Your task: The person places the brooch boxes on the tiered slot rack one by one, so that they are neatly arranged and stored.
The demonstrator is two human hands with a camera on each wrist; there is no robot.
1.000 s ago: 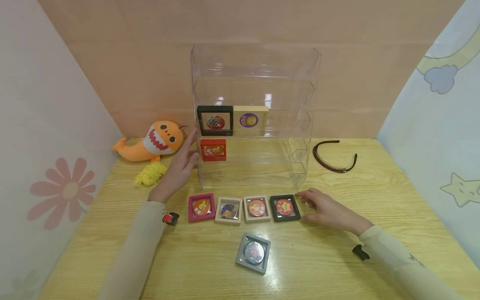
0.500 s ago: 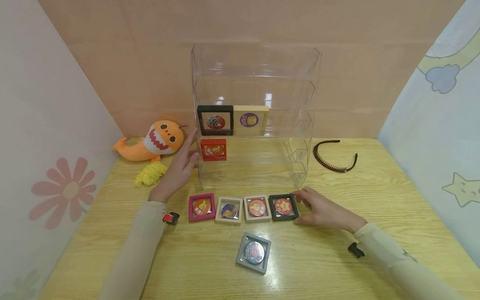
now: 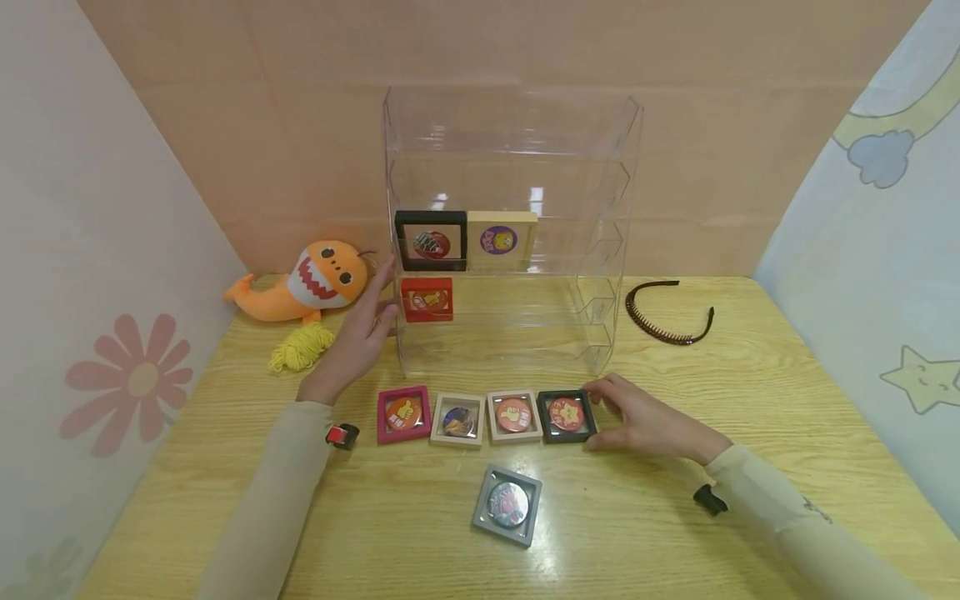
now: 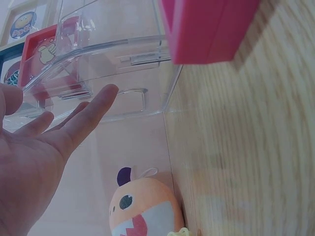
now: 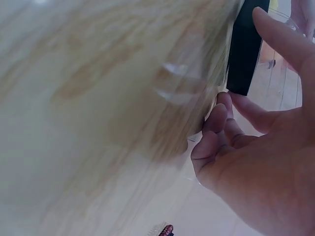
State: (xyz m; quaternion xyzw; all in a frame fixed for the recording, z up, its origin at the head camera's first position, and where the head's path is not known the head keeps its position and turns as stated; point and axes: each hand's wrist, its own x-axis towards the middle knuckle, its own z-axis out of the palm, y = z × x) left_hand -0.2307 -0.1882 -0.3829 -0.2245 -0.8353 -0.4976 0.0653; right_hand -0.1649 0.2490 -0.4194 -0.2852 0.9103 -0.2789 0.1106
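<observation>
Near edge first: grey frame (image 3: 507, 506) sits askew on the worktop (image 3: 637, 533), nothing touching it.

Next row back: magenta frame (image 3: 403, 414), left cream frame (image 3: 457, 421), right cream frame (image 3: 514, 417), then black star-badge frame (image 3: 567, 416) at the right end. Right hand (image 3: 648, 421) is on that last one. I read a pinch: thumb at its near right corner, index at the far right corner, fingers set wide enough to span its side. The right wrist view shows both on its dark edge.

Key relation: star-badge frame lies directly left of the right fingers, looks flat, square, so no long axis to line up. Right hand is the near one by far; left is well apart, past the other end of the row. The clear rack (image 3: 570, 242) stands upright just behind the row.

Left hand (image 3: 356, 333) has its fingers extended, gripping nothing, along the rack's left side; light contact, I judge.

In the rack: small red frame (image 3: 427, 300) low left, upper black frame (image 3: 431, 242) and yellow-cream frame (image 3: 501, 242) side by side one tier up.

Flanking: yellow yarn bundle (image 3: 302, 348) and orange shark plush (image 3: 330, 275) left, toothed headband (image 3: 651, 332) right.
</observation>
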